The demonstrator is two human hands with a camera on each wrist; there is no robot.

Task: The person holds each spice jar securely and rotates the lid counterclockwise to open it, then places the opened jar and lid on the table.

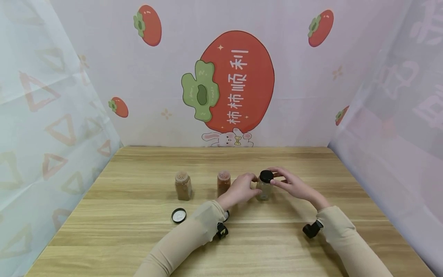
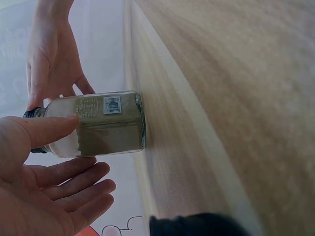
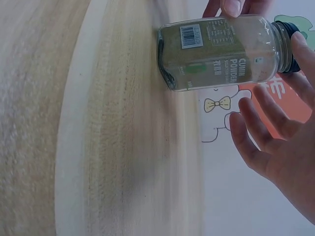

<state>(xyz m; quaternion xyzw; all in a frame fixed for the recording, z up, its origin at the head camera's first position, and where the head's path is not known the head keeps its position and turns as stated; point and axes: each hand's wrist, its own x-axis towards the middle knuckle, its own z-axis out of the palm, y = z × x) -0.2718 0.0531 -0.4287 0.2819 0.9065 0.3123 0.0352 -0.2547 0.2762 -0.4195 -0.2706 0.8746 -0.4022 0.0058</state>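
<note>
A square glass jar of cumin powder (image 1: pixel 264 190) stands upright on the table, a black lid (image 1: pixel 266 176) on its top. My left hand (image 1: pixel 241 188) holds the jar's body from the left, its thumb across the glass and its lower fingers loosely spread. From the other side my right hand (image 1: pixel 294 185) pinches the lid between thumb and forefinger, the other fingers extended off the jar. In the right wrist view the label and barcode of the jar (image 3: pixel 216 54) show.
Left of the hands stand a jar of reddish spice (image 1: pixel 223 181), partly behind my left hand, and a jar of light brown spice (image 1: pixel 183 188), both with perforated tops. A black lid with a white liner (image 1: pixel 179 216) lies in front; another is mostly hidden by my left sleeve (image 1: pixel 204 223).
</note>
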